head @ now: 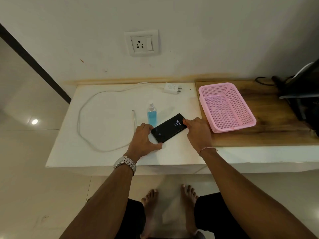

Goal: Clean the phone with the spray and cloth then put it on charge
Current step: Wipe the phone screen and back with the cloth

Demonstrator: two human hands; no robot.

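Both hands grip opposite ends of the phone: left hand, right hand. Spray bottle touches its far edge; white counter lies bare toward the front edge.

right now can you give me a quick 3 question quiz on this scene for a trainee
1. True or false: the charger adapter is plugged into the wall socket.
2. Multiple choice: the spray bottle stands (A) inside the pink basket, (B) on the white counter just behind the phone, (C) on the floor.
3. Which hands touch the phone?

Key
1. False: it lies on the counter, the socket is empty.
2. B.
3. Both: the left hand holds its near end, the right hand its far end. The screen is lit.
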